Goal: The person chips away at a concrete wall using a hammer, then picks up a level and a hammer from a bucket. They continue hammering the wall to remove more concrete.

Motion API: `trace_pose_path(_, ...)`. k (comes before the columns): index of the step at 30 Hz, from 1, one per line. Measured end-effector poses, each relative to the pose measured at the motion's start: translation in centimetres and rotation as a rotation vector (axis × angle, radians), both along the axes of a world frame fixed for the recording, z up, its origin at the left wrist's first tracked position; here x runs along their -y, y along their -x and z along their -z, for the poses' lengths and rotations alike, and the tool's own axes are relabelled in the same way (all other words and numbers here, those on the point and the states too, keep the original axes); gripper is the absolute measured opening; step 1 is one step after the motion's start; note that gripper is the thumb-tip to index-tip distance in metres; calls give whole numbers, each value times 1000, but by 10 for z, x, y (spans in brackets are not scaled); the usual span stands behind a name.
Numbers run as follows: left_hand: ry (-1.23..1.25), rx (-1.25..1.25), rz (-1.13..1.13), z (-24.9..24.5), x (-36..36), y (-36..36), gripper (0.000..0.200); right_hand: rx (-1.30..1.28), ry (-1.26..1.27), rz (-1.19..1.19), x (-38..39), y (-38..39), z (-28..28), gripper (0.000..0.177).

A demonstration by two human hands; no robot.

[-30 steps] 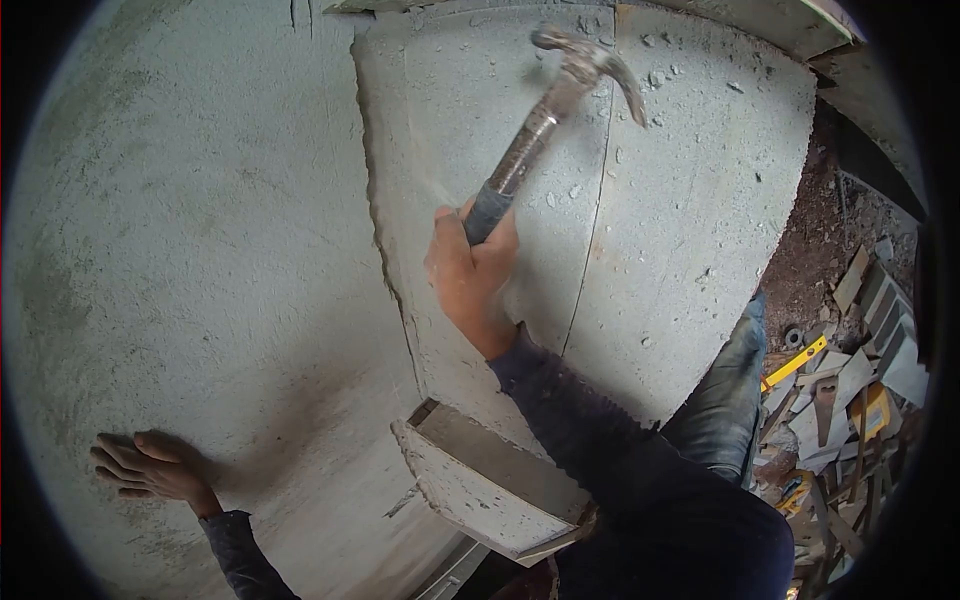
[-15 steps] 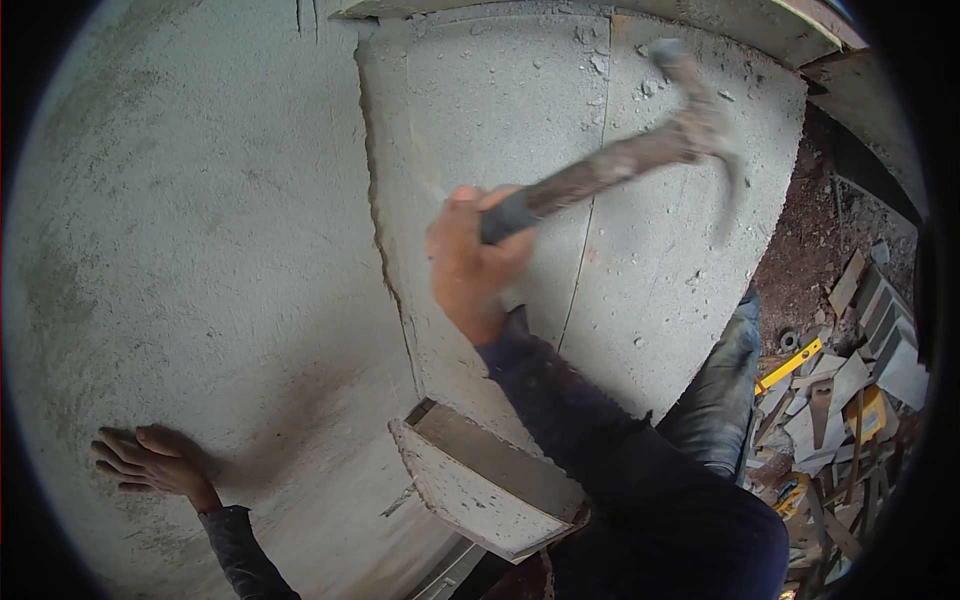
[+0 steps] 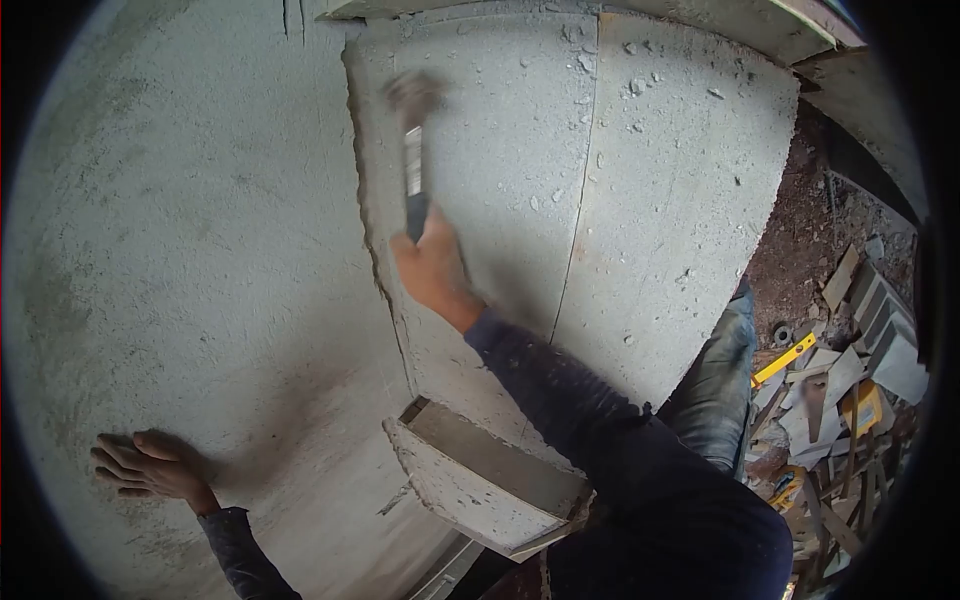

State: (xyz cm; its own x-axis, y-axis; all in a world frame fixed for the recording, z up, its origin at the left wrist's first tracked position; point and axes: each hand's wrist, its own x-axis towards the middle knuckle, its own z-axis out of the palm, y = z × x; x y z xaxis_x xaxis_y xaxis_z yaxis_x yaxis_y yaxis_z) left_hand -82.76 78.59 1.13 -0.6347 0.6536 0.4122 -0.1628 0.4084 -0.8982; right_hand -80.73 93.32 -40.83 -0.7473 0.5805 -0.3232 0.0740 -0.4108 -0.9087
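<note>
My right hand [image 3: 435, 265] is wrapped round the dark grip of a claw hammer [image 3: 414, 165]. The hammer's head, smeared by motion, lies over the left part of a pale panel surface [image 3: 500, 190], close to the rough edge along the wall. Against the plastered wall [image 3: 220, 250] my left hand [image 3: 150, 468] rests flat at the lower left, its fingers stretched out and holding nothing. Small crumbs are scattered over the panel, and a thin seam runs down it.
Below the panel sits a box-like ledge [image 3: 490, 480] with a hollow top. Down at the right, a yellow level [image 3: 785, 360], a handsaw [image 3: 815, 405] and broken boards lie on the rubble-strewn floor. A jeans-clad leg [image 3: 715, 390] shows beside the panel's edge.
The hammer has swung from the upper right to the left, its head now near the panel's left edge. My right hand has turned and shifted slightly left. The left hand has stayed put.
</note>
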Motion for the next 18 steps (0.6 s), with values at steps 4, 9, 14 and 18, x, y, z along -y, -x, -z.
trace_pose_path(4, 15, -4, -8, -2, 7, 3, 68, 66, 537, -750, -91, -31, -3, 28)
trace_pose_path(9, 24, 10, -48, 1, -1, 1, 67, -227, 394, 81, -87, -28, -20, 20)
trace_pose_path(14, -24, 32, -4, 3, -3, 0, 66, 50, 462, -215, -36, -16, -12, 20)
trace_pose_path(18, 5, 33, 20, -2, 7, 3, 66, -83, -24, -692, -79, -65, -6, 29)
